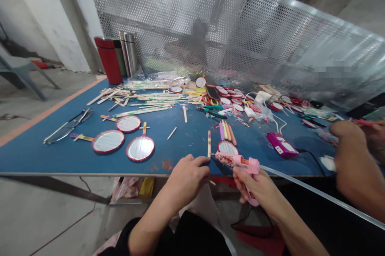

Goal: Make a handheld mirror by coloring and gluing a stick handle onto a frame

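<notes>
On the blue tabletop [30, 152], spectacles [67, 125] lie left of three round mirrors [108, 140]. The left hand [188, 178] is pinched shut at the near edge, on something too small to tell. The right hand [260, 192] grips a pink glue gun [240, 162], its nozzle beside a small mirror [227, 148]. Farther right, a purple box [281, 144] has an unreadable white label.

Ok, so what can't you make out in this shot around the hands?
All in the head view:
Whether the left hand holds anything: its curled fingers cover the spot.
Glue gun grip and trigger: wrapped by the right hand.
Glue stick far end: runs off the right edge.
Co-worker's hand: cut by the right edge.
Figures behind the perforated screen: blurred.
</notes>
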`<action>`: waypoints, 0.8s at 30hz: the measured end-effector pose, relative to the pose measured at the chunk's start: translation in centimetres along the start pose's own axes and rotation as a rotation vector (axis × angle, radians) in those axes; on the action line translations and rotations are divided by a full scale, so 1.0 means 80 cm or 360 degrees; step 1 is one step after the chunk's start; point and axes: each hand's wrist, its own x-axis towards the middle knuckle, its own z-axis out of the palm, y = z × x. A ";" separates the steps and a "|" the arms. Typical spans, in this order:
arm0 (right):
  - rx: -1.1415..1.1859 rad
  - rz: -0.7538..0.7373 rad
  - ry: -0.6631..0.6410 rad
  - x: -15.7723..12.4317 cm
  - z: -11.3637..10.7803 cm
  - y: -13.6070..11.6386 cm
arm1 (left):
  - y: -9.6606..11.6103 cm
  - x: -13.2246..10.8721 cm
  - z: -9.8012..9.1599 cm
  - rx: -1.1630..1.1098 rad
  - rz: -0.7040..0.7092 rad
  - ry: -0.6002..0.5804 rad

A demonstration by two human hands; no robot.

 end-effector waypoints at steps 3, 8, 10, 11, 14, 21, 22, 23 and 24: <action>0.0085 -0.0017 0.0037 -0.003 0.002 -0.007 | -0.001 0.000 0.001 -0.0046 -0.0019 0.0011; 0.0210 -0.0177 0.0146 -0.018 0.004 -0.008 | -0.010 0.002 0.001 -0.0468 -0.0189 0.0217; 0.0188 -0.0216 0.0245 -0.026 0.006 -0.003 | -0.015 0.003 -0.002 -0.0661 -0.0331 0.0331; 0.0161 -0.0230 0.0285 -0.030 0.008 0.001 | -0.017 0.003 -0.003 -0.0744 -0.0409 0.0362; 0.0054 -0.0272 0.0292 -0.041 0.015 0.011 | -0.019 0.004 -0.007 -0.0997 -0.0627 0.0393; -0.0149 -0.0386 0.0262 -0.046 0.034 0.007 | -0.018 0.004 -0.008 -0.1186 -0.0749 0.0482; -0.0154 -0.0407 0.0260 -0.046 0.035 0.005 | -0.017 0.004 -0.008 -0.1179 -0.0751 0.0488; -0.0157 -0.0421 0.0256 -0.045 0.037 0.002 | -0.017 0.004 -0.008 -0.1176 -0.0756 0.0492; -0.0157 -0.0434 0.0249 -0.045 0.038 0.000 | -0.017 0.004 -0.008 -0.1177 -0.0763 0.0493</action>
